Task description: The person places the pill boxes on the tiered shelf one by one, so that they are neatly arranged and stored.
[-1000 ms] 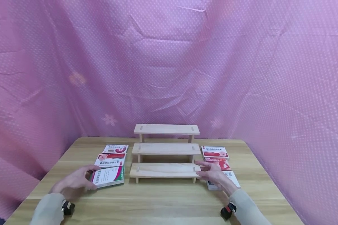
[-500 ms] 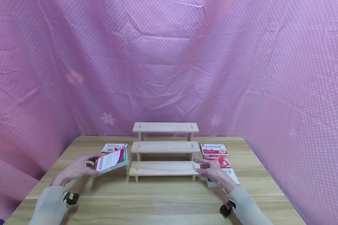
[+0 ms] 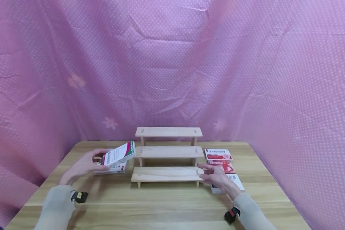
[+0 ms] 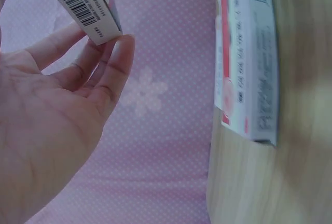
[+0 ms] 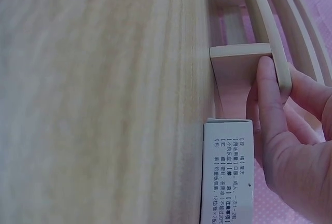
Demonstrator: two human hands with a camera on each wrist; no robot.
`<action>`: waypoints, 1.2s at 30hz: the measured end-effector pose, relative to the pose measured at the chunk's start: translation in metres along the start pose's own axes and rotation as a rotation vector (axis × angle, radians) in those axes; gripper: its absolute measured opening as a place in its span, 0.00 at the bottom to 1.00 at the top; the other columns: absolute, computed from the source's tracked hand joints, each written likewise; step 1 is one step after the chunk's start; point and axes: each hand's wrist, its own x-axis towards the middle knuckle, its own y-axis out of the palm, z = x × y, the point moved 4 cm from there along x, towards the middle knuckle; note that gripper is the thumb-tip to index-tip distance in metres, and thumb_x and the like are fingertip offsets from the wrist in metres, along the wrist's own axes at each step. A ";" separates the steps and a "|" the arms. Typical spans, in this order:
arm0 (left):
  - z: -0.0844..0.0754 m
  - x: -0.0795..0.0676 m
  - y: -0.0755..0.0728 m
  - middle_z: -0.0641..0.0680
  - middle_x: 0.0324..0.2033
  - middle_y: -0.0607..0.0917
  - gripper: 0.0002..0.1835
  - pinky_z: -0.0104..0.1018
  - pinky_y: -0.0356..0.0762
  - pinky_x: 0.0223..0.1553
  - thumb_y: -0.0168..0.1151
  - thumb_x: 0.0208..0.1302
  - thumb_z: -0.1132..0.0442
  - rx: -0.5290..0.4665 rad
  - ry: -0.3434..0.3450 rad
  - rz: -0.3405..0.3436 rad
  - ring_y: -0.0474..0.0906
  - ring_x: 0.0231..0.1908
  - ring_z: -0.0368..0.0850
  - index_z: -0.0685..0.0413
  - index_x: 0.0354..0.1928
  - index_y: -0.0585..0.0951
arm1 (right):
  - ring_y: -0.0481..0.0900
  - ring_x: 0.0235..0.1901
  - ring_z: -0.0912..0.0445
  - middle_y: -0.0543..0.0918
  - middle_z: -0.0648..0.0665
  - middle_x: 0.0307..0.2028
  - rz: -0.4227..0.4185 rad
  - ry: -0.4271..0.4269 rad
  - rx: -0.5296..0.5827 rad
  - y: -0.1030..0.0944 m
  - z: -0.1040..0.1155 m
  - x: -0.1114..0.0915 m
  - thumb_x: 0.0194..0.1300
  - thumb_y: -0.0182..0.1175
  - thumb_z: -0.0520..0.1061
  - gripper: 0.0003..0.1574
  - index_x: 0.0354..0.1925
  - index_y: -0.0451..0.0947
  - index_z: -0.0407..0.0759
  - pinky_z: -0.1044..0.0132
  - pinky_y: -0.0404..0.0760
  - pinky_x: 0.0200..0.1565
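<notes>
Tilted in the air, a white medicine box [image 3: 118, 155] with a magenta and green end is pinched at its left end by my left hand [image 3: 84, 166]. In the left wrist view the barcoded end of this medicine box [image 4: 85, 9] shows above my fingertips. Below it, partly hidden, medicine boxes [image 3: 115, 168] lie on the table. My right hand [image 3: 218, 179] grips the right end of the lowest step of a three-step wooden stand [image 3: 166, 174]. In the right wrist view, thumb and fingers of my right hand [image 5: 295, 146] straddle that step's end.
To the right of the stand several medicine boxes lie in a column: a white-and-red box [image 3: 218, 154], a red box [image 3: 225, 166] and a white box [image 3: 236, 181] partly under my right hand. A pink dotted cloth [image 3: 172, 80] hangs behind the wooden table [image 3: 161, 207].
My left hand has lifted the medicine box off the front of the left column and carried it forward and to the right, tilting it. The right hand stays on the stand.
</notes>
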 end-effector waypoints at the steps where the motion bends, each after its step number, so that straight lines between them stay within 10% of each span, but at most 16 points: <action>1: 0.001 0.005 -0.001 0.62 0.53 0.79 0.40 0.27 0.77 0.46 0.73 0.55 0.58 -0.022 -0.011 0.015 0.76 0.50 0.49 0.59 0.68 0.67 | 0.80 0.41 0.53 0.76 0.36 0.48 -0.001 0.004 0.003 0.001 -0.001 0.000 0.58 0.69 0.38 0.36 0.64 0.74 0.43 0.57 0.87 0.46; 17: -0.026 0.050 0.009 0.56 0.57 0.80 0.43 0.37 0.76 0.52 0.77 0.48 0.49 -0.069 -0.049 0.013 0.75 0.56 0.53 0.51 0.66 0.70 | 0.80 0.40 0.54 0.76 0.35 0.48 -0.005 -0.002 0.020 0.003 0.002 0.000 0.58 0.69 0.37 0.35 0.64 0.73 0.39 0.58 0.87 0.45; 36: -0.079 0.112 0.043 0.63 0.61 0.74 0.43 0.46 0.78 0.59 0.76 0.51 0.57 -0.169 0.121 -0.039 0.75 0.61 0.60 0.56 0.69 0.68 | 0.81 0.41 0.53 0.76 0.35 0.51 -0.014 0.009 0.016 0.003 0.001 0.001 0.58 0.69 0.38 0.35 0.64 0.74 0.42 0.57 0.87 0.46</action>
